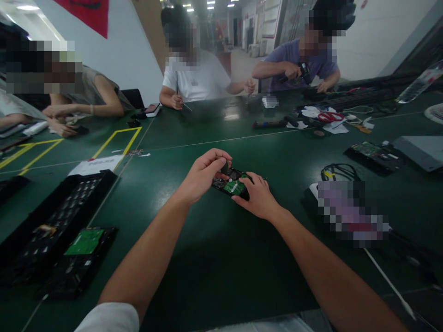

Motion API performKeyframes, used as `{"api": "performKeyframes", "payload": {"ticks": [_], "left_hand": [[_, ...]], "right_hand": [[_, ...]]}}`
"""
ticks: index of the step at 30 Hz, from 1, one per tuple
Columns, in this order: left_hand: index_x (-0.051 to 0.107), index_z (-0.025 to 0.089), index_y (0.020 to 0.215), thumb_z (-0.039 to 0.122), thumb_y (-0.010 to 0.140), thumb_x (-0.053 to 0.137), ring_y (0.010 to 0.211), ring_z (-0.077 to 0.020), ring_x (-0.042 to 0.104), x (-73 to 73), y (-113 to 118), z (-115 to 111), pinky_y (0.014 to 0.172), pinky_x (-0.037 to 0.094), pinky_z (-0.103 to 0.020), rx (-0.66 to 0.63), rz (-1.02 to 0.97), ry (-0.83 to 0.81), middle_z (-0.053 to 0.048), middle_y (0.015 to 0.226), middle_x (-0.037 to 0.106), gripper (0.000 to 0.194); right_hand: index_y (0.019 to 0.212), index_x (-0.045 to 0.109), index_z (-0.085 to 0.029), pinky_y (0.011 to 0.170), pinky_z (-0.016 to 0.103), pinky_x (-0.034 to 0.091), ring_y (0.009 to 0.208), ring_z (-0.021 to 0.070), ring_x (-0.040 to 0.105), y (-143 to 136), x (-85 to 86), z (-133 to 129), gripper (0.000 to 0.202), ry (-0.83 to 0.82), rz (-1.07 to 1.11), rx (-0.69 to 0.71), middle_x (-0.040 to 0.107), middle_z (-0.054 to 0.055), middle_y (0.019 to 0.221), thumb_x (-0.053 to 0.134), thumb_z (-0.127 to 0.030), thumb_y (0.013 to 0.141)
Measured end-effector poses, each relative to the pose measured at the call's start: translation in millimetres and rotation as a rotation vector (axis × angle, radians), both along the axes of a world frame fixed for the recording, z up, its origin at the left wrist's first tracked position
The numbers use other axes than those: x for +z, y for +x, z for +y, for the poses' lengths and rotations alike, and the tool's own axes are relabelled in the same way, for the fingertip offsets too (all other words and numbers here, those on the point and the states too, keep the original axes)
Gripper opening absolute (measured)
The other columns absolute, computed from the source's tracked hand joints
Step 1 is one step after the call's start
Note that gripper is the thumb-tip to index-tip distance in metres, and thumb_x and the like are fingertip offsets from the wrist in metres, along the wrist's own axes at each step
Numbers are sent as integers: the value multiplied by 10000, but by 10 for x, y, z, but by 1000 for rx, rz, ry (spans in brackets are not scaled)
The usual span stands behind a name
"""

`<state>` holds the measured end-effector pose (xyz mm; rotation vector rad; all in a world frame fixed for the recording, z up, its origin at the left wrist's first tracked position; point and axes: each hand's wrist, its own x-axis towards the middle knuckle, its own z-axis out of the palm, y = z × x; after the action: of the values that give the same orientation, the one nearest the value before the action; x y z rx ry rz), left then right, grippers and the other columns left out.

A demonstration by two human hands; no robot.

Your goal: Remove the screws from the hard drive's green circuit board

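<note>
A black device with a green circuit board (234,186) lies on the dark green table (207,258), in front of me at the middle of the view. My left hand (206,173) is at its left end, thumb and fingers pinched round a small dark piece (225,168) just above the device. What that piece is, I cannot make out. My right hand (258,196) grips the device's right end, its thumb at the near edge and its fingers over the top.
A long black tray (58,216) and another board unit (84,241) lie at the left. At the right are an open device (375,154), a grey box (422,150) and a blurred-out phone-like object with cables. Three people sit across the table.
</note>
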<state>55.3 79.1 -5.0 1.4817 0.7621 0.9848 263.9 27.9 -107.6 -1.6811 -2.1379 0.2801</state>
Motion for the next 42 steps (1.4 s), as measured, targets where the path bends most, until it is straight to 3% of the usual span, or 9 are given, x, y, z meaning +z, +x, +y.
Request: {"api": "performKeyframes", "payload": {"ticks": [27,42], "left_hand": [[697,200,1028,363,945,657,952,-188,632,7,-4,-21,773,634,-312,-3,48,57,-55,1035,656,187],[703,201,1033,335,965,651,972,-193,637,-29,-24,14,776,652,-322,-11,41,81,-51,1039,642,159]], "right_hand": [[1413,590,-239,1156,650,383,1432,430,463,4,30,1,650,17,-2,-4,485,195,1552,669,-646,913],[1362,637,-240,1115,593,407,1359,405,511,29,53,49,620,21,-39,11,538,178,1486,681,-648,896]]}}
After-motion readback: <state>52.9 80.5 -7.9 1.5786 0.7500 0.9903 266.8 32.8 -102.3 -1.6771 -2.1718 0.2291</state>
